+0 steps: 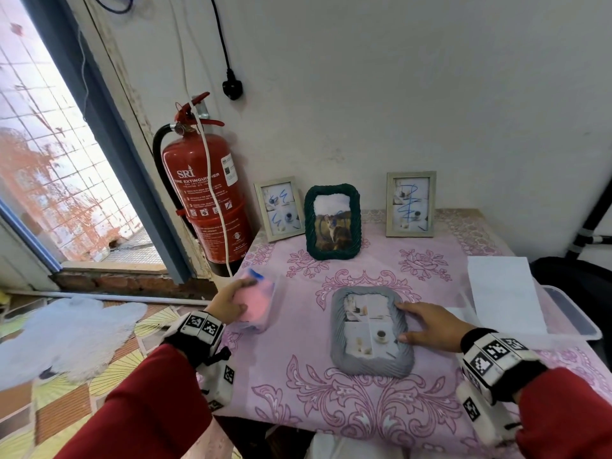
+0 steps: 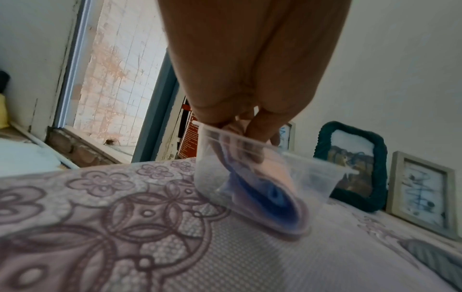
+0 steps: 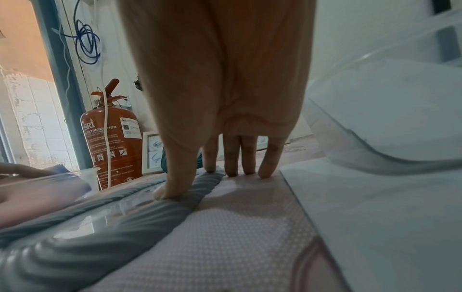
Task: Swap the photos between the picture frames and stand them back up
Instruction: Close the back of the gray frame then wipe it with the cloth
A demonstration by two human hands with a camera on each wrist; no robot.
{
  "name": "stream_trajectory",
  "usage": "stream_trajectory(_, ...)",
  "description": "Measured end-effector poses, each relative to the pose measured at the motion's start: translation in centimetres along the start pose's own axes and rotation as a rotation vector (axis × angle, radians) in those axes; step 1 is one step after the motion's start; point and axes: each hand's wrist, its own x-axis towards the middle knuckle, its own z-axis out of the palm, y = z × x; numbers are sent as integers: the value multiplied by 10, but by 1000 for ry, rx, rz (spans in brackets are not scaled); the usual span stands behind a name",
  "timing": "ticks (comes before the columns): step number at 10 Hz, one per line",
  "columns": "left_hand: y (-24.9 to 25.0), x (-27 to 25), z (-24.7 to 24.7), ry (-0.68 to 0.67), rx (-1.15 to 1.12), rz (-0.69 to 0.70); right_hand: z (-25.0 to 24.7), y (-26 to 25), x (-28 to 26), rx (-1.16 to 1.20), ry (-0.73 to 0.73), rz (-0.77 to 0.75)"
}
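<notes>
A grey ribbed picture frame lies flat, photo up, in the middle of the pink tablecloth. My right hand rests on the frame's right edge with straight fingers; in the right wrist view the thumb presses the grey frame and the other fingers touch the cloth beside it. My left hand grips a clear plastic container by its rim at the table's left edge, with pink and blue cloth inside it. A dark green frame with a cat photo stands at the back.
Two pale wooden frames stand against the wall. A red fire extinguisher stands left of the table. At the right, a white sheet lies on a clear plastic box. An open doorway is at the far left.
</notes>
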Motion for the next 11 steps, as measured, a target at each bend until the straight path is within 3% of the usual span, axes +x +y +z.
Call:
stream_trajectory(2, -1, 3, 7, 9, 134, -45, -1, -1, -1, 2, 2, -3)
stream_trajectory(3, 1, 2, 10, 201, 255, -11, -1, -1, -1, 3, 2, -4)
stream_trajectory(4, 5, 2, 13, 243, 360, 142, -1, -1, -2, -1, 4, 0)
stream_trajectory(5, 6, 4, 17, 87, 355, 115, -1, -2, -2, -8, 1, 2)
stream_trajectory(6, 3, 6, 24, -64, 416, -2, -1, -4, -3, -14, 0, 3)
stream_trajectory(7, 3, 7, 26, -107, 470, -19, -2, -4, -3, -13, -3, 3)
stream_trajectory(8, 5, 9, 24, -91, 374, -39, -2, -5, -4, -5, -1, 8)
stream_trajectory(9, 11, 8, 22, -36, 370, -21, -3, -6, -5, 0, 2, 13)
stream_trajectory(10, 31, 3, 21, 264, 208, 78, -3, -6, -5, -7, -6, 20)
stream_trajectory(11, 50, 2, 23, 389, 103, 170, -4, -8, -5, -4, -13, 29)
